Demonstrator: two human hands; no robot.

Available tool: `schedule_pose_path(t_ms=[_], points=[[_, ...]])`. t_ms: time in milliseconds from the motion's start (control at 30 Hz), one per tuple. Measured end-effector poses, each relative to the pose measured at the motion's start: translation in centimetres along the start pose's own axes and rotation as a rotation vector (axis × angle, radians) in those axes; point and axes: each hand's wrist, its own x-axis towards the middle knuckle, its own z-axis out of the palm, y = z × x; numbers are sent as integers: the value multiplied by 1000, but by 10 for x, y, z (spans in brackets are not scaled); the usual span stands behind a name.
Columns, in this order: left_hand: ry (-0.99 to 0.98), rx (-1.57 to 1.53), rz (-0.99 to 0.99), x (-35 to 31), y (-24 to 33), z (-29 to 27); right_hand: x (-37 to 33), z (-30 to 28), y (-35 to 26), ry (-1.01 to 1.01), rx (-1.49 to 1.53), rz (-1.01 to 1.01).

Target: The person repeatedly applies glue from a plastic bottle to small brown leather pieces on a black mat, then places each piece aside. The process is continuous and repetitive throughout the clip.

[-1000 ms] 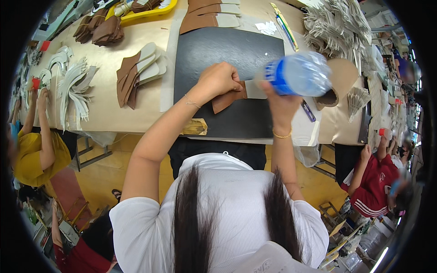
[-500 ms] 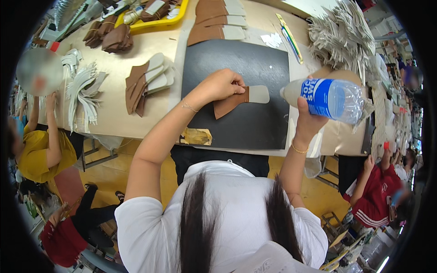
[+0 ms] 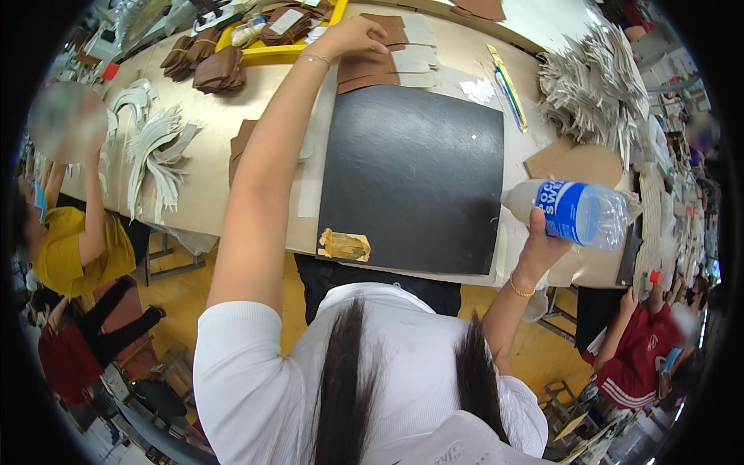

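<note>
Black mat (image 3: pixel 415 174) on a tan table (image 3: pixel 201 194). Clear bottle (image 3: pixel 573 213) has a blue label, cut pieces (image 3: pixel 372 66) are brown, tray (image 3: pixel 271 50) is yellow.

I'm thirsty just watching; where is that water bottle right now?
In the head view, the water bottle is on the right, held in the right hand just past the black mat's right edge.

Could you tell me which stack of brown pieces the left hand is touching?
The stack just beyond the black mat, under the left hand.

The right hand (image 3: pixel 540 246) hides part of the bottle (image 3: pixel 570 213); its cap end seems blurred.
</note>
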Motion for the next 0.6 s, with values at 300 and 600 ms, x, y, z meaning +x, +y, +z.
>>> schedule_pose_path(t_ms=[300, 600], points=[[-7, -165, -386, -161, -26, -75, -3, 3, 10, -81, 57, 58], [-3, 1, -426, -229, -48, -51, -2, 26, 0, -134, 142, -7]])
